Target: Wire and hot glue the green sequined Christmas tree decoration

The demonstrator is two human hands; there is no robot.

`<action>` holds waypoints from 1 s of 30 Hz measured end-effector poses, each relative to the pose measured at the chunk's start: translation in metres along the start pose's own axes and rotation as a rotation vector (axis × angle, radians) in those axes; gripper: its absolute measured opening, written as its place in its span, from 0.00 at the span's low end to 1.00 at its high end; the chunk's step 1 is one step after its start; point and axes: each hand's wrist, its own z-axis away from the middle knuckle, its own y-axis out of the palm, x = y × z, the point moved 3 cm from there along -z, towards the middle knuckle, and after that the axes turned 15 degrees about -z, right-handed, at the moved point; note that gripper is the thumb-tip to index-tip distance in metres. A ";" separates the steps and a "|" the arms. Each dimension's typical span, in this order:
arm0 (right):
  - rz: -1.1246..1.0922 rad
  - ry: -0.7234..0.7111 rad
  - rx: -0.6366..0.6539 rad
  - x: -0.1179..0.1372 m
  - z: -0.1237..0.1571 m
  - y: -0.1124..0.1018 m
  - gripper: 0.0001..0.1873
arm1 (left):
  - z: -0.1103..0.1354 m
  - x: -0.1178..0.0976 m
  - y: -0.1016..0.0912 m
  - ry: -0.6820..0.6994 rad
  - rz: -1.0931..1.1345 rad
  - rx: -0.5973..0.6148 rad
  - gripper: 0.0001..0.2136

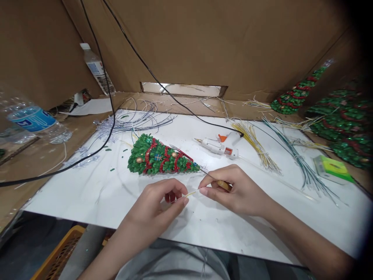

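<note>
My left hand (163, 206) pinches a thin pale-yellow wire (190, 193) between thumb and fingers. At the wire's other end, my right hand (236, 190) pinches it with thumb and forefinger. That same hand also keeps hold of an awl (223, 185) with a wooden handle, its thin metal shaft pointing up and left. Just beyond my hands a small artificial Christmas tree (159, 157) lies on its side, its tip to the right, with red garland and small ornaments. A slim red tool (186, 154) lies partly hidden behind it.
A white glue gun (217, 147) lies behind my right hand, its black cable (157, 79) crossing overhead. Yellow wires (258, 147) and green wires (297, 155) lie right, near a green-yellow box (333, 169). Decorated trees (344, 120) stand far right; a water bottle (35, 120) lies left.
</note>
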 end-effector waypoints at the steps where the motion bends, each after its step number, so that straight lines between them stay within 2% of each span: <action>1: 0.004 -0.006 -0.017 0.000 0.000 0.000 0.11 | 0.001 0.000 -0.001 0.007 -0.042 -0.022 0.04; 5: -0.006 -0.021 -0.109 0.002 0.000 -0.006 0.12 | 0.007 0.001 -0.011 0.045 -0.161 -0.099 0.05; 9: 0.000 -0.009 -0.221 0.005 0.000 -0.019 0.13 | 0.016 0.006 -0.030 0.077 -0.237 -0.192 0.06; 14: 0.084 0.093 -0.207 0.001 -0.003 -0.033 0.14 | 0.030 0.017 -0.057 0.076 -0.327 -0.278 0.04; 17: 0.264 0.163 -0.223 -0.005 -0.005 -0.036 0.13 | 0.037 0.022 -0.066 0.058 -0.362 -0.326 0.03; 20: 0.512 0.200 -0.284 -0.011 -0.006 -0.035 0.09 | 0.041 0.024 -0.069 0.058 -0.385 -0.334 0.03; 23: 0.697 0.246 -0.306 -0.017 -0.006 -0.030 0.10 | 0.042 0.020 -0.067 0.098 -0.395 -0.325 0.03; 27: 0.797 0.318 -0.245 -0.024 -0.004 -0.025 0.11 | 0.039 0.012 -0.062 0.116 -0.392 -0.289 0.04; 30: 0.819 0.303 -0.238 -0.024 -0.003 -0.024 0.11 | 0.036 0.005 -0.058 0.125 -0.392 -0.265 0.05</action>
